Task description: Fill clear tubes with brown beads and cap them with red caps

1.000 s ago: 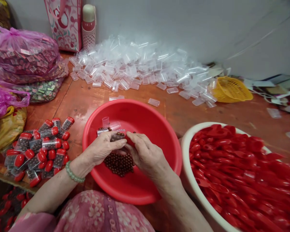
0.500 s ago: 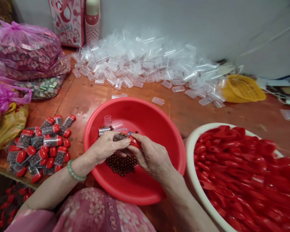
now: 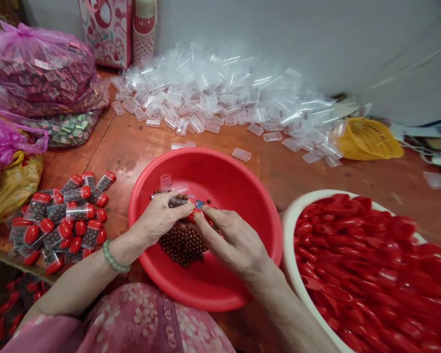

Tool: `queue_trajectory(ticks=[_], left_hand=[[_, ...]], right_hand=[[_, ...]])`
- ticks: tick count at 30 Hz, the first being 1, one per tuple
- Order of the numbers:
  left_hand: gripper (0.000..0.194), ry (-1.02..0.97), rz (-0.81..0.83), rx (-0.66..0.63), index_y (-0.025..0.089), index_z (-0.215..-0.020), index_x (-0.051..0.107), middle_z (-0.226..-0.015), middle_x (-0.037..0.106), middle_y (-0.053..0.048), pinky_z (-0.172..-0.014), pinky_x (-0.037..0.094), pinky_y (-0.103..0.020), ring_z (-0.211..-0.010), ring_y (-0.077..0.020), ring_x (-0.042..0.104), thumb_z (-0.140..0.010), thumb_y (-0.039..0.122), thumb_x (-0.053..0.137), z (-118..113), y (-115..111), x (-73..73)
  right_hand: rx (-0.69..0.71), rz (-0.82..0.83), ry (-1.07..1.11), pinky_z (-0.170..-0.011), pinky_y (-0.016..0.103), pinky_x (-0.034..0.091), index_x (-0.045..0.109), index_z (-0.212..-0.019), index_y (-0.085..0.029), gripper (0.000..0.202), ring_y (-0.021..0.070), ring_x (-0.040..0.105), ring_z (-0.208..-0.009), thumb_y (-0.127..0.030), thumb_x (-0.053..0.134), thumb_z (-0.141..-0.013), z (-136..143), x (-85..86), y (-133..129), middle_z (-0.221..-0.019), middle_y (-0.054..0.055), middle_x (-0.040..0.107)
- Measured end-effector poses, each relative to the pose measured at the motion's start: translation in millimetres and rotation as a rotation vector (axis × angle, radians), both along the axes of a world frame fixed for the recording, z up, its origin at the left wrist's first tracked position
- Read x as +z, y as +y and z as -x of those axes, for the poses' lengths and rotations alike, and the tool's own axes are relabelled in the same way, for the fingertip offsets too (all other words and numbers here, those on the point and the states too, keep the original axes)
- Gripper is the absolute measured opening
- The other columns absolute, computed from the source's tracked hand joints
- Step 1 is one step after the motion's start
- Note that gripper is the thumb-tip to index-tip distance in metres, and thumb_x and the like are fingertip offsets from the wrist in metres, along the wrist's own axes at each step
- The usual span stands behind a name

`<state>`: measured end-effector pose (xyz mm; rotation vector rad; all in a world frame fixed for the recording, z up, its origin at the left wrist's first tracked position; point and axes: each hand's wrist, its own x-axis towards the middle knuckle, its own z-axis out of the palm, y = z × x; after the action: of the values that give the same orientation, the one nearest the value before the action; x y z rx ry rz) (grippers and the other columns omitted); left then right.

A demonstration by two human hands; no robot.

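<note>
Above the red basin (image 3: 257, 206), my left hand (image 3: 154, 220) is closed around a small clear plastic container (image 3: 176, 201) with brown balls in it. A red cap (image 3: 191, 215) sits at the container's right end. My right hand (image 3: 238, 240) grips this cap, its fingers and thumb pressing on it and partly hiding it. Beneath my hands lies a heap of brown balls (image 3: 183, 247). Two clear empty tubes (image 3: 165, 182) rest inside the basin behind my left hand.
Filled, red-capped containers (image 3: 77, 211) are piled at left. A cream tub (image 3: 288, 230) of red plastic pieces (image 3: 367, 264) stands at right. Clear tubes (image 3: 213, 103) are heaped along the wall, beside a yellow basket (image 3: 371, 139). Pink bags (image 3: 40, 73) stand far left.
The container has tilted and shifted slightly left in my hands. My right hand's fingers have straightened and moved a little across the red cap. The view has shifted slightly.
</note>
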<state>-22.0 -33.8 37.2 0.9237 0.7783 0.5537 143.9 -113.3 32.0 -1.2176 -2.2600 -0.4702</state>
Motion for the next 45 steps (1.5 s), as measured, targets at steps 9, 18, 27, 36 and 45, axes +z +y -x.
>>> queue_trajectory(ticks=[9, 18, 27, 36, 45], left_hand=[[0.040, -0.069, 0.123, -0.058, 0.013, -0.081, 0.056, -0.070, 0.060, 0.001, -0.062, 0.045, -0.024, -0.063, -0.0102, 0.059, -0.067, 0.045, 0.078, 3, 3, 3.3], [0.026, -0.011, 0.016, -0.325, 0.011, -0.087, 0.063, -0.066, 0.062, 0.000, -0.056, 0.042, -0.021, -0.056, -0.0077, 0.057, -0.072, 0.030, 0.073, 8, 4, 1.2], [0.026, -0.025, 0.050, -0.294, 0.012, -0.086, 0.063, -0.068, 0.065, 0.000, -0.053, 0.040, -0.020, -0.054, -0.0067, 0.056, -0.071, 0.031, 0.074, 8, 5, -0.7], [0.019, -0.044, 0.081, -0.246, 0.013, -0.081, 0.061, -0.073, 0.066, -0.001, -0.060, 0.044, -0.023, -0.060, -0.0077, 0.058, -0.071, 0.023, 0.072, 6, 6, 5.1], [0.031, -0.068, 0.086, -0.167, 0.013, -0.081, 0.063, -0.067, 0.060, 0.003, -0.061, 0.039, -0.023, -0.061, -0.0076, 0.053, -0.062, 0.028, 0.081, 2, 6, 4.0]], right_hand=[[0.016, 0.229, 0.147, -0.065, 0.029, 0.057, 0.059, -0.122, -0.022, 0.034, 0.0184, 0.069, -0.076, -0.009, 0.050, -0.092, -11, 13.4, 11, -0.096, 0.008, 0.074], [-0.012, 0.631, 0.935, -0.081, 0.031, 0.058, 0.070, -0.106, -0.024, 0.018, 0.0173, 0.072, -0.090, -0.022, 0.064, -0.088, -4, 27.6, 32, -0.099, 0.003, 0.075], [0.135, 0.589, 0.699, -0.077, 0.026, 0.056, 0.069, -0.108, -0.020, 0.021, 0.0135, 0.069, -0.083, -0.015, 0.062, -0.089, -7, 35.3, 39, -0.095, 0.005, 0.074], [-0.008, 0.606, 0.676, -0.070, 0.029, 0.057, 0.071, -0.105, -0.023, 0.017, 0.0161, 0.069, -0.077, -0.023, 0.064, -0.089, -29, 41.3, 27, -0.089, 0.004, 0.074], [-0.041, 0.597, 1.148, -0.083, 0.033, 0.060, 0.073, -0.098, -0.023, 0.015, 0.0176, 0.073, -0.087, -0.021, 0.068, -0.084, 18, 25.3, 34, -0.094, 0.003, 0.077]])
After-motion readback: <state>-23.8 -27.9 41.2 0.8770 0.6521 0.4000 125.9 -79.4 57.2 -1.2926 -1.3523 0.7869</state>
